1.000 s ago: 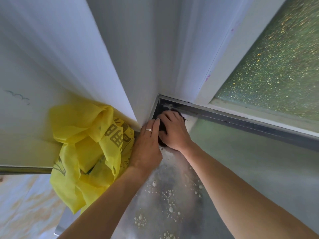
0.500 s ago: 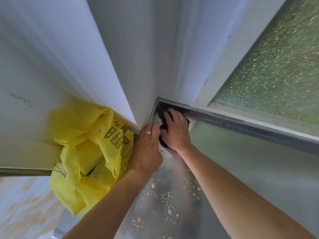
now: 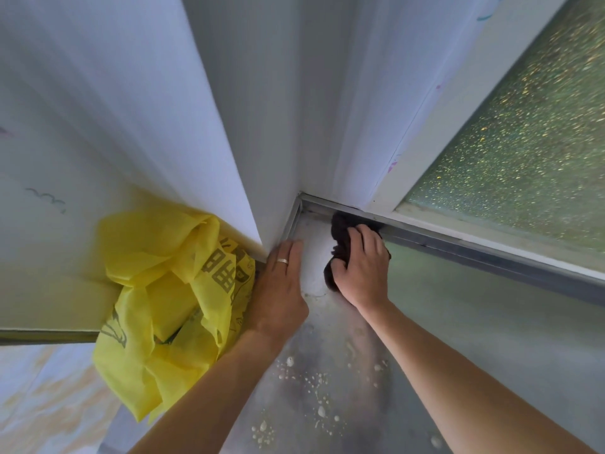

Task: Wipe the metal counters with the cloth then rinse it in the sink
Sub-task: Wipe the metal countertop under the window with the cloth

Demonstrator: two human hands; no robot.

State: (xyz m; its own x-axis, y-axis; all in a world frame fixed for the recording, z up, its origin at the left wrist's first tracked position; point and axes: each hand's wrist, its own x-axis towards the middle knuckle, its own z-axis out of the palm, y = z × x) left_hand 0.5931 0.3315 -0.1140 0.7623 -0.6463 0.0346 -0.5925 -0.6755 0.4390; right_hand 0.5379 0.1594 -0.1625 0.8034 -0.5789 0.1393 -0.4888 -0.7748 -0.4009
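Note:
A dark bunched cloth (image 3: pixel 339 235) lies on the metal counter (image 3: pixel 409 322) close to its far corner, against the raised metal back rim (image 3: pixel 458 244). My right hand (image 3: pixel 358 267) grips the cloth from above, fingers curled over it. My left hand (image 3: pixel 281 290), wearing a ring, rests flat with straight fingers on the counter's left edge beside the white wall panel (image 3: pixel 229 109). A pale wiped patch shows between the two hands. White droplets and crumbs speckle the counter nearer to me.
A crumpled yellow plastic bag (image 3: pixel 163 296) with dark print hangs left of my left hand, off the counter's edge. A frosted green window (image 3: pixel 523 142) in a white frame runs along the back right. White panels meet in the corner.
My right hand has slid the cloth out of the far corner toward the right along the back rim. A pale wiped patch now shows. My left hand stays put.

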